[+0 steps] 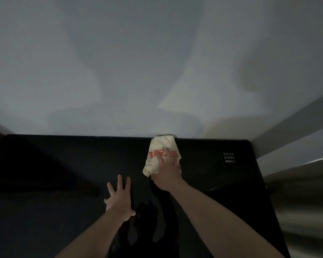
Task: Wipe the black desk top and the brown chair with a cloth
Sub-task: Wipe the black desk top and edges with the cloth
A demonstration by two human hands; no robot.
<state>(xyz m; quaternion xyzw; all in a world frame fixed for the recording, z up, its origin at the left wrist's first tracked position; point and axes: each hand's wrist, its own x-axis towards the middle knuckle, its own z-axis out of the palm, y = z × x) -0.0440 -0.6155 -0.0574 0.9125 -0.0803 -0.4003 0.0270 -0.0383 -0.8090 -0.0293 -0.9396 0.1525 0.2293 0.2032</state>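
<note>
Forearms are reaching in from the near edge, over the black desk, which is filling the lower half of the view up to a pale wall.

Left of the cloth, the left hand is lying flat on the desk, fingers spread and straight, gripping nothing, seemingly bracing.

Toward the desk's far edge, the right hand is pressing down on the cloth, fingers extended over it rather than curled round it. That cream cloth, carrying red lettering, is lying bunched with its far end touching the wall line and its long axis running roughly from the hand toward the wall.

Right of the cloth, a small dark label with pale text is sitting on the desk near the corner.

Since the right hand is already on the cloth, much unwiped desk is probably lying to the cloth's left, so a sweep leftward looks likely. No chair is showing.
</note>
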